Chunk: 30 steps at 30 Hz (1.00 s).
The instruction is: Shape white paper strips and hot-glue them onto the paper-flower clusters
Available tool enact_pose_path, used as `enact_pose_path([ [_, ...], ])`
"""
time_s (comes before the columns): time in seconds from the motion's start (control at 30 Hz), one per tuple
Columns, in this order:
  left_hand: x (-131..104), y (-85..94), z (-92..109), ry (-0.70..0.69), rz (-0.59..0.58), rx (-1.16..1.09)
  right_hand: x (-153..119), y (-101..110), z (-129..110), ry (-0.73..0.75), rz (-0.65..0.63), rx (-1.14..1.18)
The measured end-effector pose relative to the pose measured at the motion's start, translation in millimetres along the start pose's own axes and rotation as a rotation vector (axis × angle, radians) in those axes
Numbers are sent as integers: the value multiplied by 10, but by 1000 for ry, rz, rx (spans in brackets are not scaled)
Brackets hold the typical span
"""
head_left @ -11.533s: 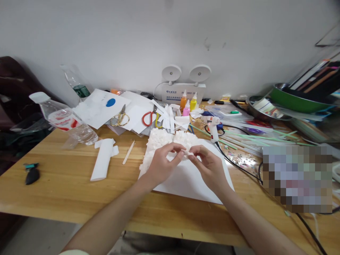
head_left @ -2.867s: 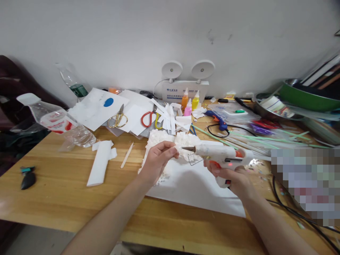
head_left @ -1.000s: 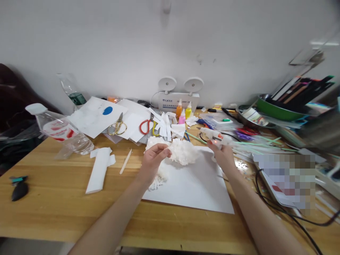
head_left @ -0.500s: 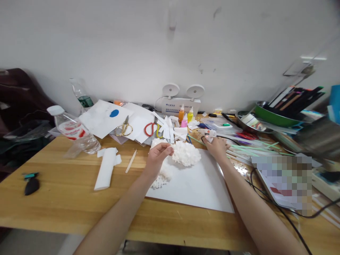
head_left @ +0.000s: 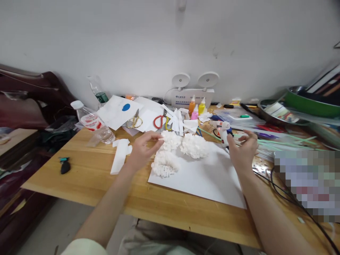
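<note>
My left hand [head_left: 143, 148] is pinched, thumb and forefinger together, in front of a white fluffy clump [head_left: 171, 140]; whatever lies between the fingertips is too small to make out. A second ruffled white clump [head_left: 195, 146] sits to its right, and a third one [head_left: 165, 164] lies nearer me. All three rest on or at the edge of a white paper sheet [head_left: 209, 187]. Over the sheet's right side, my right hand [head_left: 243, 152] has its fingers apart and holds nothing. Just left of it stands a white glue gun [head_left: 224, 134].
A flat white tube [head_left: 120, 156] lies left of my hand. Behind are a water bottle [head_left: 92, 122], gold scissors [head_left: 135, 121], red-handled scissors [head_left: 158, 122], paper strips [head_left: 176, 119] and small paint bottles [head_left: 195, 112]. Black cables [head_left: 276, 187] and thin sticks [head_left: 287, 143] crowd the right.
My right hand has let go of the glue gun and drawn back with its fingers spread. My left hand has moved left, away from the right clump. The view has turned slightly left.
</note>
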<state>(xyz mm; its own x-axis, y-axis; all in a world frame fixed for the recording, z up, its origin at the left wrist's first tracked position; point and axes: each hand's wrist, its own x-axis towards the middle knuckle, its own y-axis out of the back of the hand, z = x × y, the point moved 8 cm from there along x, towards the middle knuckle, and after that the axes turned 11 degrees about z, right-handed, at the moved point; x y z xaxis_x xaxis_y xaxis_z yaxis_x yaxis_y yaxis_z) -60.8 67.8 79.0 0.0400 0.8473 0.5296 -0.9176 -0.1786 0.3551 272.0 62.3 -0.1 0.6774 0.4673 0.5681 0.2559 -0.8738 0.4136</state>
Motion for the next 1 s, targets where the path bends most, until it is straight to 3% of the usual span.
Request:
enact_pose_path([
  [0.07, -97, 8, 78, -213, -144, 183, 13, 20, -21, 11, 17, 41],
  [0.17, -296, -73, 31, -455, -408, 354, 29, 53, -45, 21, 44, 108],
  [0.23, -411, -135, -59, -559, -550, 453, 37, 67, -59, 26, 45, 149],
  [0.33, -513, -222, -152, -673, -676, 570, 46, 70, -58, 19, 34, 191],
  [0.6, -584, -388, -127, -876, -810, 706, 71, 55, -57, 63, 47, 215],
  [1.0, -624, -368, -126, -1002, -809, 717, 121, 65, -25, 21, 48, 207],
])
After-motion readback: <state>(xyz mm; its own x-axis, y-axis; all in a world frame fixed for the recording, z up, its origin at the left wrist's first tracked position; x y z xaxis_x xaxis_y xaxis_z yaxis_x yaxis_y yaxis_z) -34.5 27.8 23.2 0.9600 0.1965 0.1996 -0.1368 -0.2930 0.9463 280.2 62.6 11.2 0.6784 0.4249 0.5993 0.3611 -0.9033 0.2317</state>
